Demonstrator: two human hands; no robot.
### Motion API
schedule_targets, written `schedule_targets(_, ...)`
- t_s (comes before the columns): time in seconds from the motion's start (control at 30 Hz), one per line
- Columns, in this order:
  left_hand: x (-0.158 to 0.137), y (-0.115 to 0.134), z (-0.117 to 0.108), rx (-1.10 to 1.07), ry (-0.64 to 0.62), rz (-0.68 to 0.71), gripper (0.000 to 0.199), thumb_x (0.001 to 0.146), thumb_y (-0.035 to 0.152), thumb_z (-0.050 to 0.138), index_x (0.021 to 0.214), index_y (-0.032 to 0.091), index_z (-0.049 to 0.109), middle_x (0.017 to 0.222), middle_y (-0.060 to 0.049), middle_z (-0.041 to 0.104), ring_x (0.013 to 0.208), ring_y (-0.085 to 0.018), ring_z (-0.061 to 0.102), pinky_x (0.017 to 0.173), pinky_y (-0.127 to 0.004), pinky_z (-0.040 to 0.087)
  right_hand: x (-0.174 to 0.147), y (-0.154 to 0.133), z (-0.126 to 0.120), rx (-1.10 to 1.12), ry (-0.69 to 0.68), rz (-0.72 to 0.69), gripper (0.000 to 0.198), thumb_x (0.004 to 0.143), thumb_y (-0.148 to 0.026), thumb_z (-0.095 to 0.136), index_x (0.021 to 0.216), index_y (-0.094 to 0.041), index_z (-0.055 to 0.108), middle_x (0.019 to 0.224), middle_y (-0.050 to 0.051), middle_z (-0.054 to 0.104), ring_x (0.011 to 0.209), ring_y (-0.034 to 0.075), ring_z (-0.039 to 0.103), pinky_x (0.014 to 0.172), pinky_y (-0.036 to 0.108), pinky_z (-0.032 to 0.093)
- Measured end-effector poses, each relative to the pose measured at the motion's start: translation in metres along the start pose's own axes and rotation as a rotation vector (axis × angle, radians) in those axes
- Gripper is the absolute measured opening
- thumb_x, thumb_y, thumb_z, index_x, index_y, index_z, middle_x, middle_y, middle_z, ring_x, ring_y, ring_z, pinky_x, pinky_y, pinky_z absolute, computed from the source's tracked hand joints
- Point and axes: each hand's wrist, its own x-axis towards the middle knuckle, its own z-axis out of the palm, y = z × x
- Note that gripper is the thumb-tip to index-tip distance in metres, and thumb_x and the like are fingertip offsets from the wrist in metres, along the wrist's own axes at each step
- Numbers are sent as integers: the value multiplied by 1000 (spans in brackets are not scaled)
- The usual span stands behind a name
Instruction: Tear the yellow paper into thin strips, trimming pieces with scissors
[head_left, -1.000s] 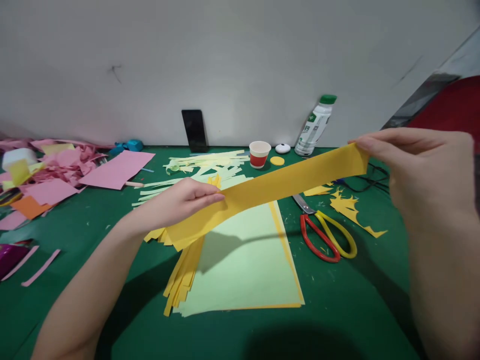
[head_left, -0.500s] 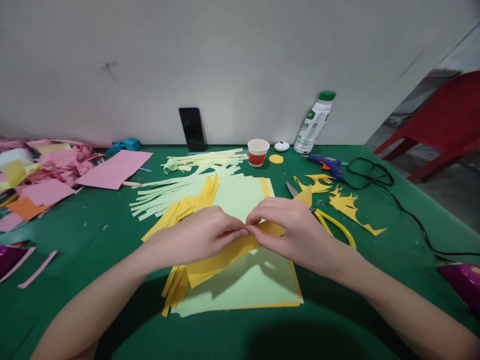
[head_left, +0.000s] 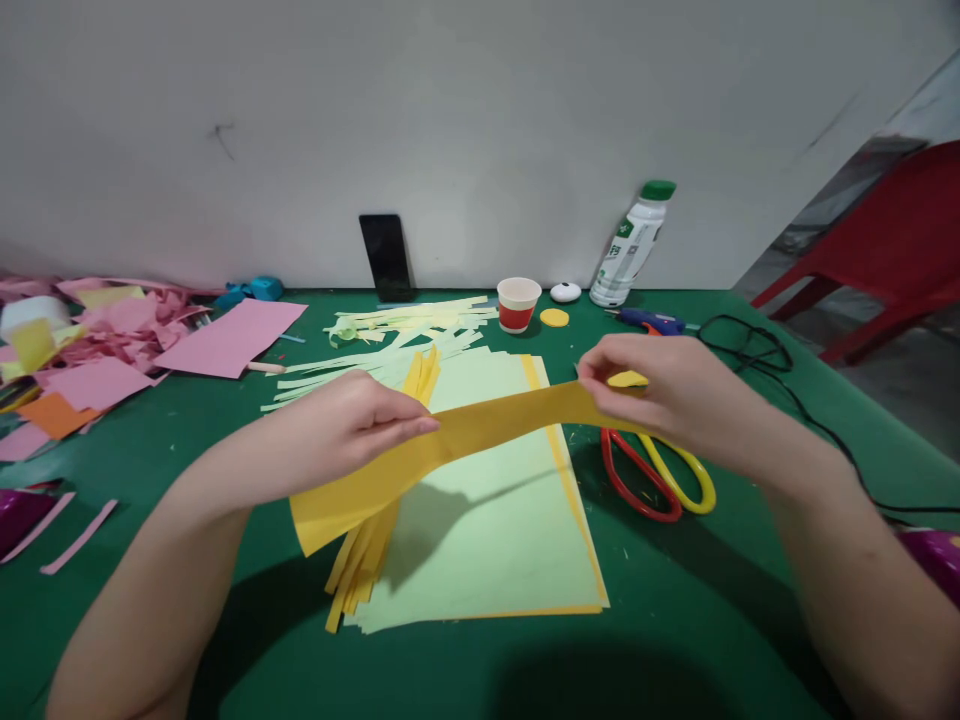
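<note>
A long yellow paper strip [head_left: 499,415] is stretched between my hands, held above a stack of pale green sheets [head_left: 502,540] with yellow edges beneath. My left hand [head_left: 341,435] pinches it near the middle; its wider end hangs out to the left. On the right, my right hand [head_left: 667,385] grips the narrower part with thumb and fingers closed. Cut yellow strips [head_left: 373,560] lie across the left side of the stack. Scissors [head_left: 709,490] with one red and one yellow handle rest under my right hand, their blades mostly hidden.
At the back stand a dark phone [head_left: 386,257], a paper cup [head_left: 517,305] and a leaning bottle [head_left: 634,245]. A blue glue gun [head_left: 649,320] trails a black cord [head_left: 817,425]. Pink paper [head_left: 232,340] and scraps fill the left. Green strips [head_left: 322,380] lie behind my left hand.
My hands have moved apart, the left one to the left, the right one right and upward. The yellow strip is now drawn out between them, and the red scissor handle has come into view.
</note>
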Motion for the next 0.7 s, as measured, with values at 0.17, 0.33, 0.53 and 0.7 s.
schedule_targets(0.17,-5,-1,-7,0,19,-29,42,87,44,36,60,16,53,50,4,26,44,-7,24,40,-19,21,-2,26,-16,-162,100,95,13,80,-30,44,73,-21,51,77,6,63,65,18,55,58,31,38)
schedule_targets(0.33,-1,1,-4,19,39,-14,43,87,44,36,59,15,51,49,4,30,43,-6,24,40,-18,21,-6,48,-30,-295,221,190,23,82,-40,40,70,-24,51,68,5,61,55,20,51,52,32,34)
schedule_targets(0.53,5,3,6,56,-18,8,43,89,40,35,76,14,66,53,1,52,45,-8,37,44,-19,28,-7,43,-32,-474,356,308,25,86,-36,34,78,-23,53,84,13,65,80,32,58,58,38,37)
schedule_targets(0.7,11,8,18,71,-58,56,34,91,34,37,91,19,68,74,-1,69,56,-10,54,51,-20,33,-5,-12,-2,-20,128,-195,25,81,-35,54,97,-17,60,99,7,67,92,22,60,75,32,45)
